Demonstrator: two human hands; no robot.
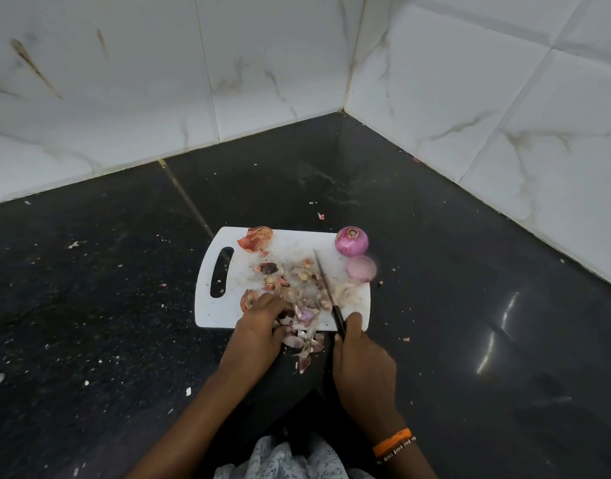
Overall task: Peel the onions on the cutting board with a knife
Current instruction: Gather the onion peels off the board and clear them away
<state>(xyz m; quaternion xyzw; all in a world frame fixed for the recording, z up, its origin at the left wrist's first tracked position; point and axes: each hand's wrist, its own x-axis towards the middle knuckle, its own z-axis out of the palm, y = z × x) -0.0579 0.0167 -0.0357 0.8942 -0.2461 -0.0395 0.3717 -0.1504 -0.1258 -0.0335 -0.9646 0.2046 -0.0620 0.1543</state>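
The white cutting board (228,316) lies on a dark stone counter (107,288) in a tiled corner, open counter on both sides. Two peeled onions (351,240) sit at its far right edge. The right hand (361,361) grips the knife (326,292), blade pointing away and slightly left. The left hand (259,326) curls over onion skins (302,335) at the near edge.

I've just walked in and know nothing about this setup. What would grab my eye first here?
Probably the white cutting board on the dark floor, littered with onion peels that spill over its near edge. Two peeled onions sit at its far right corner. The right hand grips a black-handled knife with its blade lying across the board, while the left hand rests among the peels.
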